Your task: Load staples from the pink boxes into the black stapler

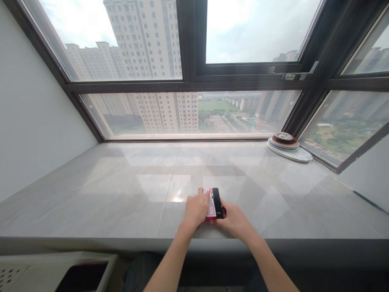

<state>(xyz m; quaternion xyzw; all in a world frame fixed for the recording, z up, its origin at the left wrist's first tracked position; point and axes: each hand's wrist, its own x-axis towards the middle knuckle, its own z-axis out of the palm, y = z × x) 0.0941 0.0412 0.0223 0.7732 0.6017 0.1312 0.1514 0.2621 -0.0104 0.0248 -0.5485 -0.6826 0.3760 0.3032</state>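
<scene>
Near the front edge of the grey marble sill, a small white, pink and red box lies between my hands. A black item, narrow and upright in the view, sits against the box's right side. My left hand closes on the box from the left, its fingers over the top. From the right, my right hand wraps its thumb and fingers round the lower end of the black item. Some right fingertips are hidden beneath or behind it.
A stack of plates or round mats rests in the back right corner by the dark window frame. Below the sill, a pale plastic container stands at the lower left. A wall bounds the left side.
</scene>
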